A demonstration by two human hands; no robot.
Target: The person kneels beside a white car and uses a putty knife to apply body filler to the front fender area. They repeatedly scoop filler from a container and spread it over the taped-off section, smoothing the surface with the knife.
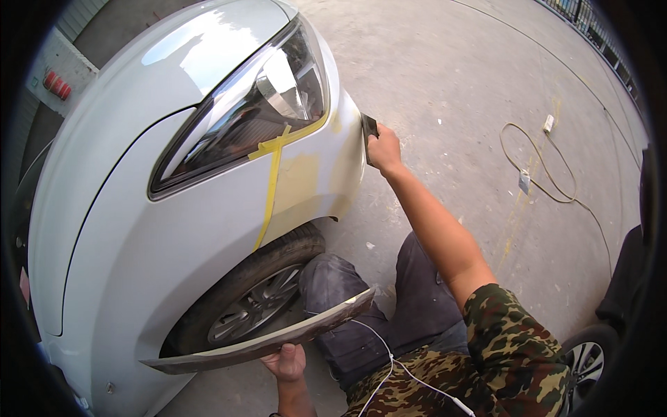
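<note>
My left hand [286, 361] grips a long, thin dark board [229, 360] from below, thumb on its near side. Pale cream stuff shows along the board's upper edge; it looks curved and spans the front wheel and my knee. With my right arm stretched forward, my right hand [385, 147] is closed around a dark flat spreader-like tool [367, 128], which is against or very close to the corner of the white car's bumper [340, 170]. Pale yellow patches [297, 177] cover part of the bumper. Yellow masking tape [272, 187] runs below the headlight and down the panel seam.
The headlight [278, 87] and front tyre [306, 243] are beside my arms. A looped cable [575, 182] with a white socket block [548, 124] lies on the concrete floor at right. Another car's wheel [590, 358] stands at lower right. A white cord hangs over my shirt.
</note>
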